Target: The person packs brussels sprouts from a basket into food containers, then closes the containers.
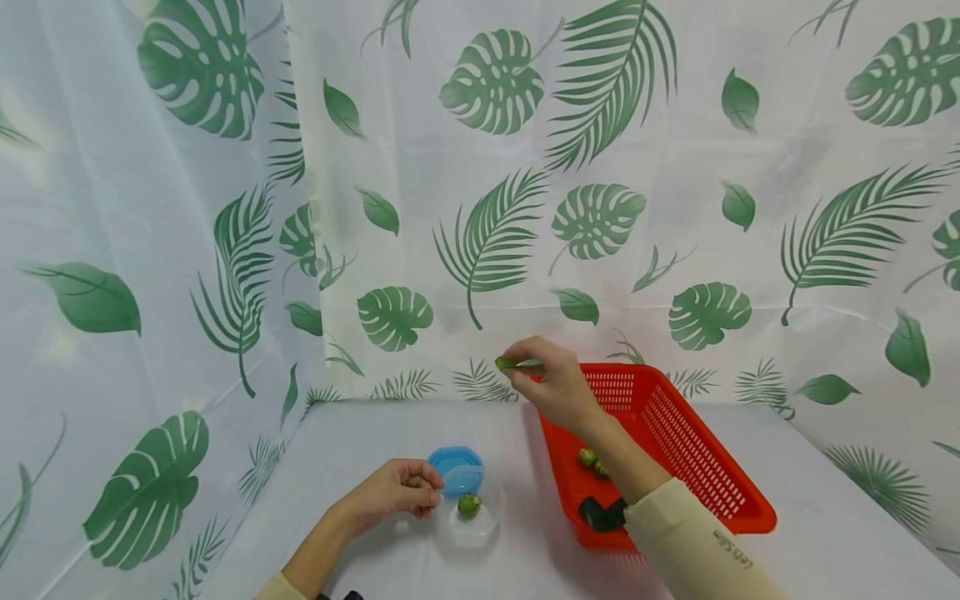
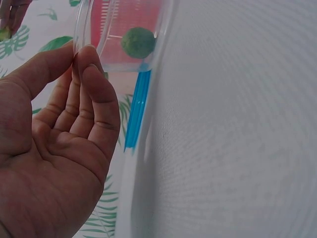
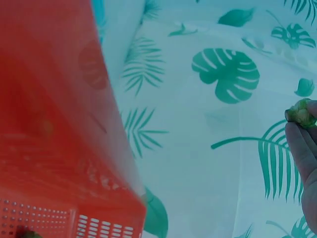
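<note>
My left hand (image 1: 401,493) pinches the rim of a clear plastic container (image 1: 472,537) on the table. One Brussels sprout (image 1: 468,505) sits inside it; the left wrist view shows that sprout (image 2: 138,42) through the clear wall. My right hand (image 1: 551,379) is raised near the far left corner of a red plastic basket (image 1: 720,475), pinching another Brussels sprout (image 1: 505,363) between thumb and fingers. In the right wrist view this sprout (image 3: 300,113) shows at the right edge, partly covered by the fingers. More Brussels sprouts (image 1: 588,457) lie in the basket, partly hidden by my right forearm.
A blue lid (image 1: 457,468) lies just behind the clear container. A dark green object (image 1: 600,515) rests at the basket's near end, partly behind my sleeve. Leaf-printed white curtains (image 1: 495,250) stand behind and at the sides of the white table (image 1: 360,433).
</note>
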A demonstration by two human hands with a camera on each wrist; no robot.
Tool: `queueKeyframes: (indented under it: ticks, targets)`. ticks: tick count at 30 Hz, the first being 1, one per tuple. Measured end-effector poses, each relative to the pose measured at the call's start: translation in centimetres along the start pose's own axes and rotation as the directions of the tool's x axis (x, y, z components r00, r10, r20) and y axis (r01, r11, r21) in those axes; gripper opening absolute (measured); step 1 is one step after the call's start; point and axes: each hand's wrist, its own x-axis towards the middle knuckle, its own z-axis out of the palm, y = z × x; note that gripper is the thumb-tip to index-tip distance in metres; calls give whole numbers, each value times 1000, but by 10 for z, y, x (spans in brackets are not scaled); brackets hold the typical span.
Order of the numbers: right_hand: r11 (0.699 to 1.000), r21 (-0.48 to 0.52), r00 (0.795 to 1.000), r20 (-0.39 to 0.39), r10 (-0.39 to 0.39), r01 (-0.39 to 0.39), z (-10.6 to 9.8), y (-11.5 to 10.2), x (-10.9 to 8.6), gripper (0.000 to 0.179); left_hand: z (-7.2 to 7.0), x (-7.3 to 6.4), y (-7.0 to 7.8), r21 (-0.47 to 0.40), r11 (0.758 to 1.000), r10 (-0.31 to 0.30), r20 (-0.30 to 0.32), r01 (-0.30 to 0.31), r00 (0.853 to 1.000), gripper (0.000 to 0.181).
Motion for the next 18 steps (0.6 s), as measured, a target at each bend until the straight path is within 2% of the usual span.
queueKeyframes:
  ticks: [12,18]
  targets:
    - [998,42,999,0,-46,46,10,-16,0,20,0,1,-1,-4,1000,-3,-2,3,1000,39]
    - [999,54,1000,-3,-5,5,15,-20,-6,21,-1,1,-3,-5,1000,0,-1,0,1000,38]
